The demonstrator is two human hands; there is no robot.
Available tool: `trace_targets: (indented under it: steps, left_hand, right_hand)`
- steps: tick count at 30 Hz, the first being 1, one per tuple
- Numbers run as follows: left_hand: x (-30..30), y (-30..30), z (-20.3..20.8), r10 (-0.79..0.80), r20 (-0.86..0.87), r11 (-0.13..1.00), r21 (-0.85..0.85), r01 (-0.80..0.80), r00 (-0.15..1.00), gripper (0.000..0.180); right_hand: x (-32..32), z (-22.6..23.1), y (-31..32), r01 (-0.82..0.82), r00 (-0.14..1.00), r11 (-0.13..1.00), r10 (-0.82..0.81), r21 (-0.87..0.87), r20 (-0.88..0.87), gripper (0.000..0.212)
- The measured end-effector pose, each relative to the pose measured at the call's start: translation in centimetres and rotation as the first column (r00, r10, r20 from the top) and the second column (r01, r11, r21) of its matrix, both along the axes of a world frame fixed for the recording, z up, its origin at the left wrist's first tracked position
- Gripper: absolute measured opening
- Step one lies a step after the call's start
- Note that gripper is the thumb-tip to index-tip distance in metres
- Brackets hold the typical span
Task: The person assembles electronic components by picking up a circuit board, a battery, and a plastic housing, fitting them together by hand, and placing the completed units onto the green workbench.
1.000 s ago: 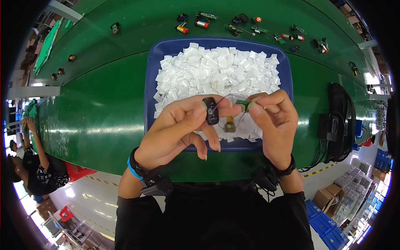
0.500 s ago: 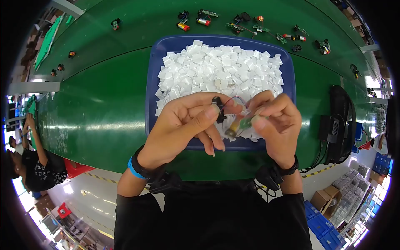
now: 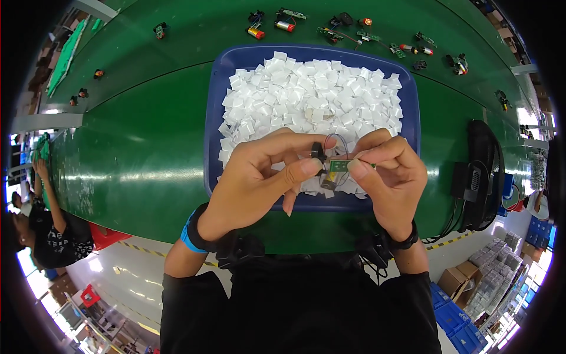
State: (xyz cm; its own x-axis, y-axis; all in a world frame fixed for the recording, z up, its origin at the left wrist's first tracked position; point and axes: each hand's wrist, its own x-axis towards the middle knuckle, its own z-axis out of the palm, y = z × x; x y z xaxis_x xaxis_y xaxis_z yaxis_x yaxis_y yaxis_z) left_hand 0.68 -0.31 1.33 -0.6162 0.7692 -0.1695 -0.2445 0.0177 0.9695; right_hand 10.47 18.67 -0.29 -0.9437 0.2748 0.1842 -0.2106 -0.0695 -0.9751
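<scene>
Over the near part of a blue tray, the left hand pinches a small black part between thumb and fingers, while the right hand grips the end of a green circuit board between thumb and forefinger. Thin wires loop above the board, and a yellowish cylinder sits just below it, partly hidden; whether a finger supports it I cannot tell. The whole assembly looks very light: the board stiff, the black part hard and perhaps a little slick, the wires limp and easily torn at their joints. The board is best taken by its edges and the black part by its sides, with no pull on the wires. The tray, on the green desk, is heaped with small white squares, seemingly light and loose. At lower right, an open cardboard box stands beside blue crates; their contents are too small to make out.
</scene>
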Motion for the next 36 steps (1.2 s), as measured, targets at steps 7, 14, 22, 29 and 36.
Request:
trace_targets:
  steps: [7,14,22,29,36]
  left_hand:
    - [-0.5,-0.3,0.0,-0.005,0.164,0.998,0.057,-0.004,0.986,0.039]
    - [-0.5,-0.3,-0.1,-0.210,0.474,0.972,0.192,0.133,0.855,0.046]
    - [0.0,0.3,-0.6,-0.130,0.524,0.956,0.292,-0.034,0.842,0.048]
    - [0.8,0.8,0.0,-0.002,0.546,0.978,0.177,-0.112,0.838,0.044]
    - [0.7,0.3,-0.5,-0.029,0.620,0.971,0.203,-0.124,0.784,0.041]
  right_hand:
    - [-0.3,-0.4,-0.2,0.210,0.978,0.971,-0.208,0.113,-0.032,0.019]
    - [-0.2,-0.7,0.0,0.134,0.991,0.957,-0.126,0.258,-0.047,0.019]
    - [-0.3,-0.1,-0.2,0.154,0.986,0.987,-0.151,-0.043,0.067,0.013]
    - [-0.5,-0.9,0.1,0.150,0.986,0.938,-0.116,-0.313,0.123,0.008]
    - [-0.8,-1.1,0.5,0.091,0.991,0.872,-0.031,-0.482,0.130,0.011]
